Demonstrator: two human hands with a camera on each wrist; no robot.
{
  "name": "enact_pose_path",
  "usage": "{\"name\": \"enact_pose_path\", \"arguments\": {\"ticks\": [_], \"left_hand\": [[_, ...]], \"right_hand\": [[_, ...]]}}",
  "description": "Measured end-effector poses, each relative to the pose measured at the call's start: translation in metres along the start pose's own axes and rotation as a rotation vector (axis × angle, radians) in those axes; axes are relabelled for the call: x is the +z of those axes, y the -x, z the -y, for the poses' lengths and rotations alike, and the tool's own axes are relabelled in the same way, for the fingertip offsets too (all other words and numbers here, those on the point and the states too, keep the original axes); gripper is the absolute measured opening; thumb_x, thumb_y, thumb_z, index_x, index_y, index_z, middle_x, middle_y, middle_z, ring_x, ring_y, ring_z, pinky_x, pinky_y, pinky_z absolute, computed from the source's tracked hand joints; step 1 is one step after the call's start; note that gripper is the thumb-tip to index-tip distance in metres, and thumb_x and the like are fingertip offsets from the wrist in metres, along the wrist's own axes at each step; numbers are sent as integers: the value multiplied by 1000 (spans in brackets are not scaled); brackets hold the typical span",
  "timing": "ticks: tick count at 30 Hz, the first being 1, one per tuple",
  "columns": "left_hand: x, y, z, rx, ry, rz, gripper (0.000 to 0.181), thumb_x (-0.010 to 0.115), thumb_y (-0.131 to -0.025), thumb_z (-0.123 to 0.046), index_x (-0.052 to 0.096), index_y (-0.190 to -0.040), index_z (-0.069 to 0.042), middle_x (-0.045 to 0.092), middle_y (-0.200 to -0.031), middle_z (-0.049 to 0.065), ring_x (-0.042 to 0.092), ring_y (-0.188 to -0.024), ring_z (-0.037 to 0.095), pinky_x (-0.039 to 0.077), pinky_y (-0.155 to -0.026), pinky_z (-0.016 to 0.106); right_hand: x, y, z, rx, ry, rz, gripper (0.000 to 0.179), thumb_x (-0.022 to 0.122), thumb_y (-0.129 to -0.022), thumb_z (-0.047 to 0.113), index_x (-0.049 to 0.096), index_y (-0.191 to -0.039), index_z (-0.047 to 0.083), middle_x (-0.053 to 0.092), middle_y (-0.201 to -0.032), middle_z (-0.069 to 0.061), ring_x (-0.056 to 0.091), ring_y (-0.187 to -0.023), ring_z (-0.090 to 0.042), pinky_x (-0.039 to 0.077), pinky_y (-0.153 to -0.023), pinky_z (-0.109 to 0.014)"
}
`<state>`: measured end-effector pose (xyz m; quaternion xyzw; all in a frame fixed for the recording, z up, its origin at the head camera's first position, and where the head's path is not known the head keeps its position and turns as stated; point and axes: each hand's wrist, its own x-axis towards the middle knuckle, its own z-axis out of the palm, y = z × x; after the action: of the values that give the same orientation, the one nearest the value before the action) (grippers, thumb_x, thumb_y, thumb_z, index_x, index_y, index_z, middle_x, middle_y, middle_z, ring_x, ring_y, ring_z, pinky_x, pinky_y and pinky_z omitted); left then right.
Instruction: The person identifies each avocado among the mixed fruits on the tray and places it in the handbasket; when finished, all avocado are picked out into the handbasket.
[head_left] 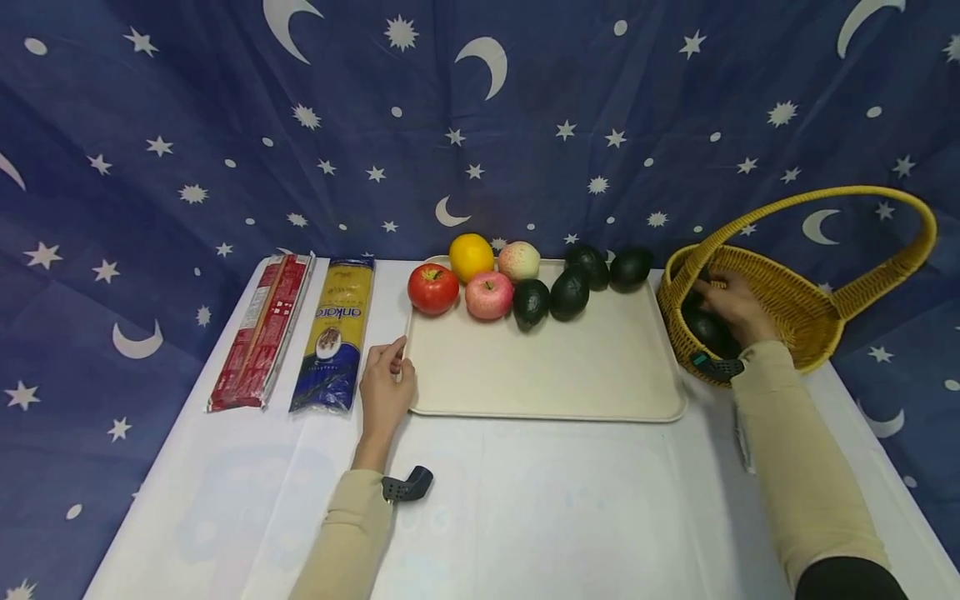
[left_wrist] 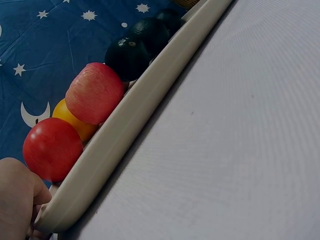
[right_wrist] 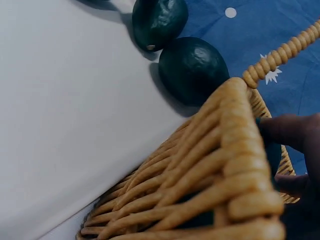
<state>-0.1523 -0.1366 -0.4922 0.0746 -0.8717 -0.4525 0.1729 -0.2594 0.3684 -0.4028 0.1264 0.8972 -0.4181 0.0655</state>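
Observation:
My left hand (head_left: pixel 387 385) pinches the left edge of a cream tray (head_left: pixel 540 375); in the left wrist view my thumb and fingers (left_wrist: pixel 17 195) sit at its corner. Inside a yellow wicker basket (head_left: pixel 795 308) on the right, my right hand (head_left: pixel 735 302) grips a dark green avocado (right_wrist: pixel 272 155), partly hidden by the basket rim. Another avocado (head_left: pixel 708 331) lies in the basket below that hand. Along the tray's back are a red tomato (head_left: pixel 432 289), an orange (head_left: pixel 472 257), a peach (head_left: pixel 519 262), a pink apple (head_left: pixel 489 296) and several avocados (head_left: pixel 570 293).
Left of the tray lie a blue-and-yellow pasta packet (head_left: pixel 333 337) and red packets (head_left: pixel 262 333) on the white table (head_left: pixel 540 508). The basket's tall handle (head_left: pixel 825 193) arches over its right side. A blue star-patterned cloth (head_left: pixel 525 125) hangs behind.

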Motion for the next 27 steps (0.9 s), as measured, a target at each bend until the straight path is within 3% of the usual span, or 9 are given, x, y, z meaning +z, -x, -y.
{"name": "enact_pose_path", "arguments": {"ticks": [10,13,15,20,27], "left_hand": [[-1,0,2,-1,8,-12,38,57,-85,-5,63,-122,-7,57,-100,11,55,-82,21,43,-75,34],[-1,0,3,1,7,-15,38,56,-85,-5,63,-122,-8,57,-100,11,55,-82,21,43,-75,34],[-1,-1,3,-2,8,-15,38,56,-85,-5,63,-122,-8,57,-100,10,55,-82,21,43,-75,33],[-1,0,2,-2,16,-9,38,56,-85,-5,63,-122,-7,57,-100,11,56,-82,21,44,-75,33],[0,1,0,0,17,-9,38,56,-86,-5,63,-123,-7,56,-100,11,55,-82,21,43,-75,33]], "right_hand": [[11,-2,1,73,26,-20,78,42,-93,44,16,-147,-5,45,-119,-20,51,-80,-12,41,-74,-29],[13,-1,3,75,15,-35,78,43,-92,45,19,-146,-5,37,-133,-27,50,-101,-27,43,-88,-40],[14,0,3,74,12,-47,78,43,-92,46,20,-146,-5,31,-141,-30,42,-115,-36,38,-98,-49],[16,5,1,71,31,-87,79,43,-91,48,21,-146,-4,29,-143,-31,36,-122,-41,34,-101,-55],[15,16,1,76,-49,-151,77,47,-90,49,23,-147,3,37,-136,-22,43,-114,-31,40,-90,-41]]}}
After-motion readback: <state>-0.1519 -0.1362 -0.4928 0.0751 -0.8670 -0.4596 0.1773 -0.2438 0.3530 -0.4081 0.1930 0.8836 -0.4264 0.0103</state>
